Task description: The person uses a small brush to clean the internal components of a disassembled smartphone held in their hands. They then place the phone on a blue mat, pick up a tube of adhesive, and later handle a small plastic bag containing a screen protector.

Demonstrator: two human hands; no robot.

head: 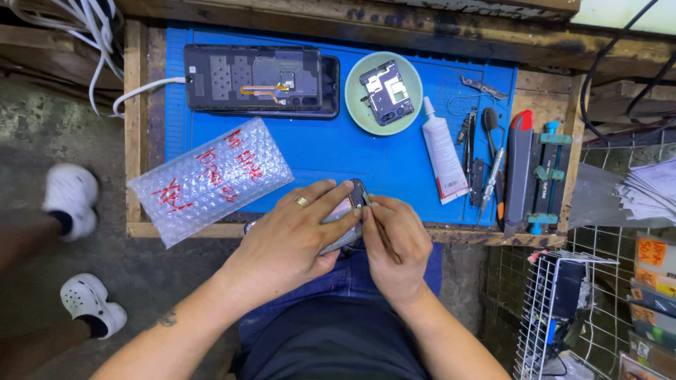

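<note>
A: Phone, where's it at?

B: Near edge of the bench, front of the blue mat. Left hand wrapped round it, grip closed on its body, ring on one finger. Only the top corner shows past the fingers.

A: Right hand?

B: Right hand pinched shut on a thin tool, tip at the phone's upper edge. Can't tell what kind of tool, too slim.

A: Containers?

B: One: pale green dish at the back of the mat, w/ a dark phone inner frame piece lying in it. Nothing else in there that I can see.

A: Around it?

B: Left of dish, an opened phone, back off, innards up, white cable at its left end. Bubble-wrap bag w/ red writing, front left, overhanging the bench edge. Right of dish: white glue tube, then tweezers & screwdrivers, a red-tipped cutter, a blue-black clamp jig.
</note>
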